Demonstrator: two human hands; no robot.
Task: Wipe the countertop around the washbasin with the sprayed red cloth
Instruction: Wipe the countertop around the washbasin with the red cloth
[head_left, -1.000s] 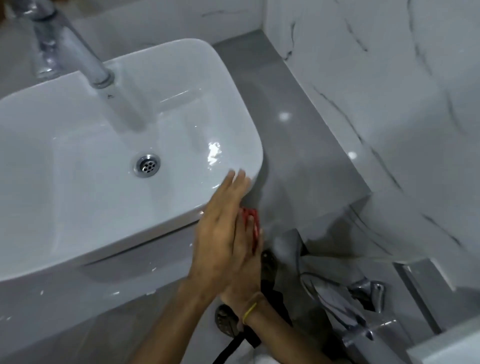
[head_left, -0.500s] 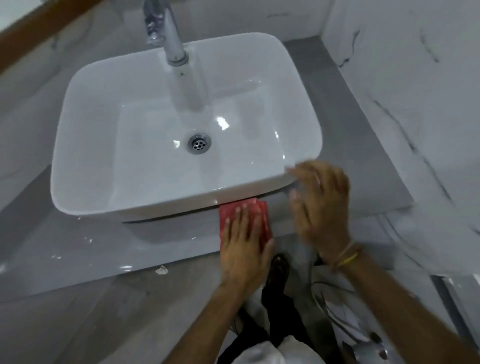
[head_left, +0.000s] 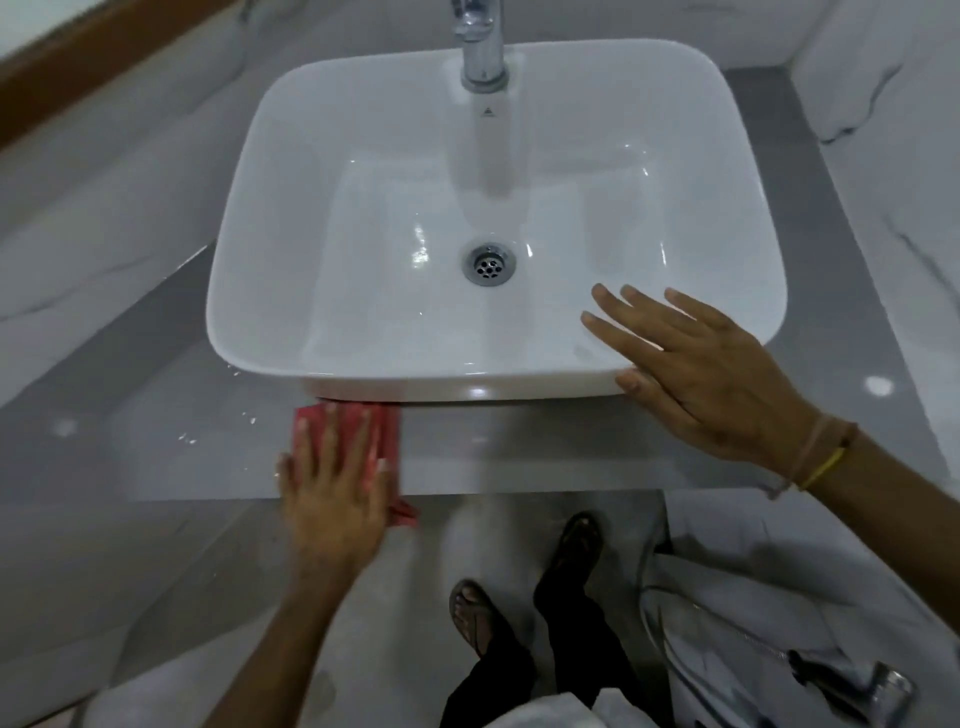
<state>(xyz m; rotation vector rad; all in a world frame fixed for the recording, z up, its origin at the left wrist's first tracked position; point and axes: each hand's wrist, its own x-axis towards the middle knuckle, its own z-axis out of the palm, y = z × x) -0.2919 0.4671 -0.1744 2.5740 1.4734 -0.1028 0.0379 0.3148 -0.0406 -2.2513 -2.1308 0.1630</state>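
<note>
The white washbasin (head_left: 363, 171) sits on a grey countertop (head_left: 519, 457). A folded red cloth (head_left: 387, 434) lies flat on the counter strip in front of the basin, left of centre, its far edge tucked under the basin's rim. My left hand (head_left: 332, 488) presses flat on the cloth with fingers spread. My right hand (head_left: 696, 374) rests open on the basin's front right corner, fingers reaching over the rim. It holds nothing.
A chrome tap (head_left: 480, 47) stands at the basin's back. White specks (head_left: 244, 410) dot the counter left of the cloth. Marble walls (head_left: 893, 171) close in on both sides. Below are my feet (head_left: 478, 618) and a chrome hose fitting (head_left: 852, 680).
The view swung left, bringing the whole basin into frame. My left hand slid the cloth leftward along the front counter strip. My right hand left the cloth and settled on the basin's front right corner.
</note>
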